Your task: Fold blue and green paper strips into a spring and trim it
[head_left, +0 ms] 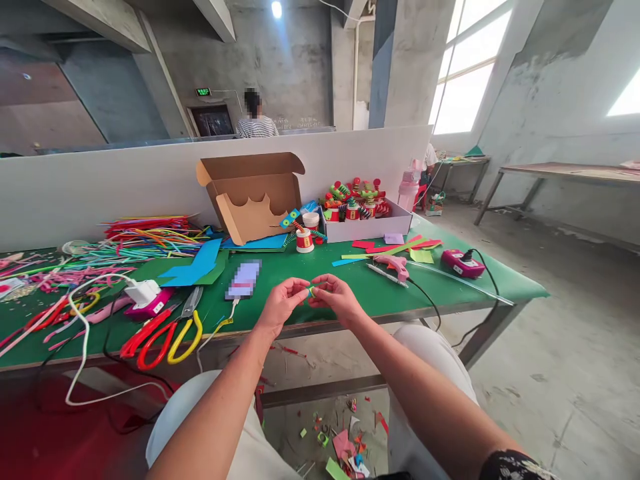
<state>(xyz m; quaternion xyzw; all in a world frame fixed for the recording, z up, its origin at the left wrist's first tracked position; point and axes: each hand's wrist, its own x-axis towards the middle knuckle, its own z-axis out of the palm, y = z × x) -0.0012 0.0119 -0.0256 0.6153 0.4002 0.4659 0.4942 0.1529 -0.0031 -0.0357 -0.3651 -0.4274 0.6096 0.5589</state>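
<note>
My left hand (281, 303) and my right hand (336, 296) meet over the front edge of the green table (350, 293). Both pinch a tiny green and yellow piece (311, 291) between their fingertips. Just left of my hands lies a blurred phone (243, 279) with a cable. A pink glue gun (393, 265) lies to the right of my hands. A small red and white paper cup (304, 240) stands behind them.
Red and yellow scissors (167, 333), a white charger (143, 291) and a pile of pipe cleaners (145, 237) fill the left. An open cardboard box (253, 193), a white box of finished crafts (365, 217), paper strips (395, 248) and a pink power strip (463, 262) sit behind and right. Another person (256, 120) stands beyond the partition.
</note>
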